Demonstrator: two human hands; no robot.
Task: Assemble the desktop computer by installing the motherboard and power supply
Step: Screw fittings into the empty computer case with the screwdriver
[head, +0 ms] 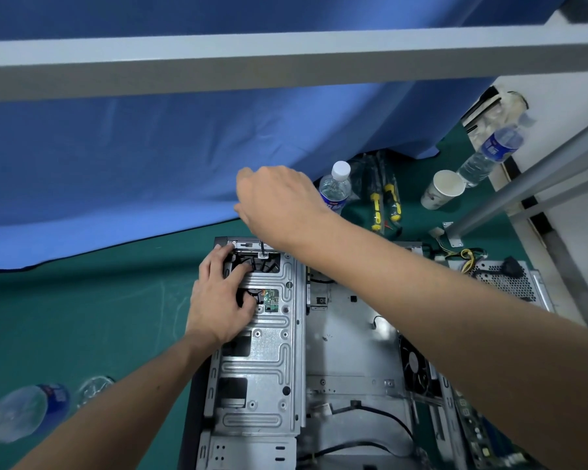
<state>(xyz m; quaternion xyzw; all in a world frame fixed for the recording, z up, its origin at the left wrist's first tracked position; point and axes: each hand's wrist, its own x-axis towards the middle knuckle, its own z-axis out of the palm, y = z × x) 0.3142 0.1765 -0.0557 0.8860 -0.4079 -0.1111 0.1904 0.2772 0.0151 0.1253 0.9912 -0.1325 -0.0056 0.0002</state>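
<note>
An open grey computer case (350, 354) lies flat on the green mat. Its metal drive bracket (262, 354) spans the left side. My left hand (219, 300) rests on the bracket's far end, fingers curled into its openings by a small green circuit board (270, 299). My right hand (279, 201) grips the handle of a screwdriver held upright; its dark shaft (261, 247) meets a screw at the bracket's far edge. The handle is hidden in my fist. A perforated power supply (504, 281) with yellow and black wires sits right of the case. A motherboard edge (472, 429) shows at lower right.
A water bottle (335, 189) stands behind my right hand. Yellow-handled tools (384, 205), a paper cup (443, 189) and another bottle (493, 150) lie at the back right. A bottle (24, 412) lies at lower left. A blue cloth (133, 157) hangs behind; a grey shelf beam (286, 66) is overhead.
</note>
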